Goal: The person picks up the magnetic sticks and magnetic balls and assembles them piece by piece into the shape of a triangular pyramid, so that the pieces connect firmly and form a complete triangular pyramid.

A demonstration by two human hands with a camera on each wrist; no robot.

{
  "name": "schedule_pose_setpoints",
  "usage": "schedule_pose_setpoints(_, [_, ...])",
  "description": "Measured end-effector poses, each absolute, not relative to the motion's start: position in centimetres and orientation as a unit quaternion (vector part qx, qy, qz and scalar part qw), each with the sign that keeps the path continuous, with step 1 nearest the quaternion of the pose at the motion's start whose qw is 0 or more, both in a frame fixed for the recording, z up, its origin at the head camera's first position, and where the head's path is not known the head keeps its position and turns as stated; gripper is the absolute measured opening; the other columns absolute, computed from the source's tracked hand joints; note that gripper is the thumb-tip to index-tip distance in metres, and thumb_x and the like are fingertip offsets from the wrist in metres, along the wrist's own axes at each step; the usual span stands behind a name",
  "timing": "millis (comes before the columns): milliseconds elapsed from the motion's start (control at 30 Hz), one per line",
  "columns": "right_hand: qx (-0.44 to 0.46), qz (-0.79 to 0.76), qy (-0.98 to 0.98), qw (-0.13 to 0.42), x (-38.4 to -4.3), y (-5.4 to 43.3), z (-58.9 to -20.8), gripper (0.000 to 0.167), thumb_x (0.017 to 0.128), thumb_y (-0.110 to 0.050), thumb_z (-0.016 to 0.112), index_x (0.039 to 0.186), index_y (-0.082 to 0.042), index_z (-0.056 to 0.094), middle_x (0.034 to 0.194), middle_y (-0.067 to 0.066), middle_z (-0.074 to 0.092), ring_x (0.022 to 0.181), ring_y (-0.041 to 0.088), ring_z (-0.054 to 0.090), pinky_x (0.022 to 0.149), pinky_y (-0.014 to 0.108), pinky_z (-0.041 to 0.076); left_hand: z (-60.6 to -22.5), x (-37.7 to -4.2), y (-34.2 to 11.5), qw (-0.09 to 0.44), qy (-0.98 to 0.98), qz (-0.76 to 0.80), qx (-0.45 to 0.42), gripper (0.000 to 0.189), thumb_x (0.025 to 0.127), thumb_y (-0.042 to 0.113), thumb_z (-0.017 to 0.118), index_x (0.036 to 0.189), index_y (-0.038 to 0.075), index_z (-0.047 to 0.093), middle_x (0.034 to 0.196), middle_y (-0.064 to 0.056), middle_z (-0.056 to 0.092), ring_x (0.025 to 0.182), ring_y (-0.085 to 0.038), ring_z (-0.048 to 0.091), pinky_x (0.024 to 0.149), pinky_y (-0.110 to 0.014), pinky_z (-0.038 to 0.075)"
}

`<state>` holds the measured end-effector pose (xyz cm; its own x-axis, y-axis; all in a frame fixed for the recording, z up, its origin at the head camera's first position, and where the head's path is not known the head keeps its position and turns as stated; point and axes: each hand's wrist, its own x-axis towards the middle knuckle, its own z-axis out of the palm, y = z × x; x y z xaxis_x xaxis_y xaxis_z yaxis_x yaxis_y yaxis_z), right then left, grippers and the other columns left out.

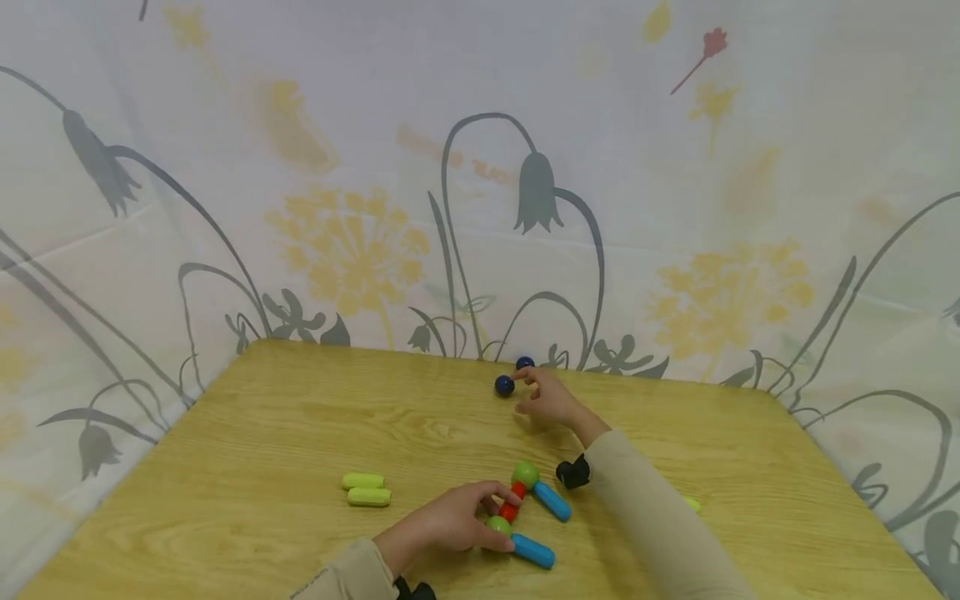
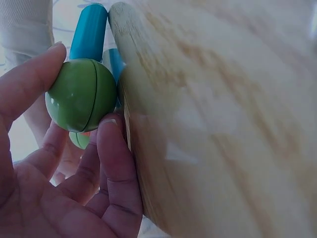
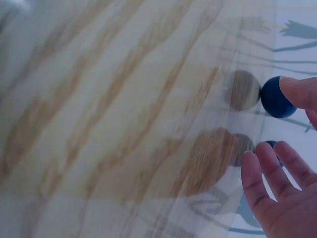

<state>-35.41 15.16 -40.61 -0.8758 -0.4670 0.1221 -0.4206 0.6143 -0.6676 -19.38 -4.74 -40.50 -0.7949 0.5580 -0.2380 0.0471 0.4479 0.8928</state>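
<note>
In the head view my left hand [image 1: 459, 518] grips a small toy frame by its near green ball [image 1: 498, 525] and red rod [image 1: 512, 505]. The rod runs to a far green ball [image 1: 526, 475], and a blue rod sticks out from each ball, one near [image 1: 532, 552] and one far [image 1: 552, 502]. Thumb and fingers lie round the green ball [image 2: 81, 95] in the left wrist view. At the table's back my right hand [image 1: 553, 402] reaches with spread fingers toward two dark blue balls, the nearer [image 1: 504, 386] and the farther [image 1: 525, 363]. Its thumb overlaps one blue ball [image 3: 277, 97] in the right wrist view.
Two yellow-green rods [image 1: 366, 489] lie side by side on the wooden table [image 1: 300, 417], left of the left hand. Another yellow-green piece [image 1: 693, 504] peeks out past the right sleeve. A patterned curtain [image 1: 480, 250] hangs behind the table's back edge.
</note>
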Motion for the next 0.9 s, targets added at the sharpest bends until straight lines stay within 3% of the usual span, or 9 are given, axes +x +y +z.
schedule_pose_setpoints(100, [-0.264, -0.349, 0.898, 0.04, -35.3, 15.1, -40.7, 0.053, 0.083, 0.0, 0.066, 0.132, 0.0, 0.047, 0.125, 0.027, 0.04, 0.096, 0.036, 0.05, 0.077, 0.043, 0.045, -40.5, -19.3, -4.8, 0.258, 0.813, 0.487, 0.189, 0.036, 0.08, 0.013, 0.075, 0.112, 0.019, 0.061, 0.095, -0.001, 0.055, 0.082, -0.02, 0.05, 0.066, -0.033, 0.041])
schedule_pose_setpoints(300, [-0.262, -0.38, 0.885, 0.057, -34.9, 14.4, -40.4, 0.045, 0.082, -0.001, 0.069, 0.121, 0.001, 0.048, 0.125, 0.026, 0.043, 0.111, 0.04, 0.045, 0.086, 0.047, 0.043, -40.5, -19.2, -4.7, 0.253, 0.814, 0.488, 0.189, 0.035, 0.08, 0.012, 0.075, 0.111, 0.018, 0.061, 0.094, -0.001, 0.055, 0.079, -0.019, 0.051, 0.064, -0.031, 0.042])
schedule_pose_setpoints(433, [-0.283, -0.334, 0.896, 0.072, -34.3, 14.3, -40.1, 0.046, 0.08, -0.002, 0.07, 0.123, -0.001, 0.054, 0.12, 0.023, 0.051, 0.102, 0.036, 0.054, 0.082, 0.043, 0.046, -40.4, -19.2, -4.7, 0.253, 0.814, 0.487, 0.191, 0.036, 0.08, 0.013, 0.075, 0.112, 0.019, 0.061, 0.094, -0.001, 0.055, 0.081, -0.019, 0.051, 0.065, -0.033, 0.042])
schedule_pose_setpoints(567, [-0.305, -0.287, 0.905, 0.07, -33.4, 14.9, -40.0, 0.033, 0.08, -0.005, 0.071, 0.112, -0.002, 0.063, 0.11, 0.013, 0.059, 0.096, 0.027, 0.056, 0.081, 0.037, 0.047, -40.4, -19.2, -4.7, 0.256, 0.811, 0.489, 0.191, 0.036, 0.08, 0.013, 0.075, 0.112, 0.018, 0.061, 0.095, -0.002, 0.055, 0.082, -0.02, 0.051, 0.067, -0.035, 0.043])
schedule_pose_setpoints(900, [-0.284, -0.353, 0.888, 0.077, -28.6, 16.9, -39.3, 0.031, 0.083, -0.015, 0.072, 0.11, -0.002, 0.064, 0.106, 0.009, 0.06, 0.085, 0.021, 0.059, 0.07, 0.03, 0.05, -40.5, -19.1, -4.7, 0.248, 0.817, 0.482, 0.197, 0.037, 0.079, 0.015, 0.075, 0.113, 0.019, 0.06, 0.097, -0.003, 0.055, 0.084, -0.021, 0.051, 0.066, -0.034, 0.042])
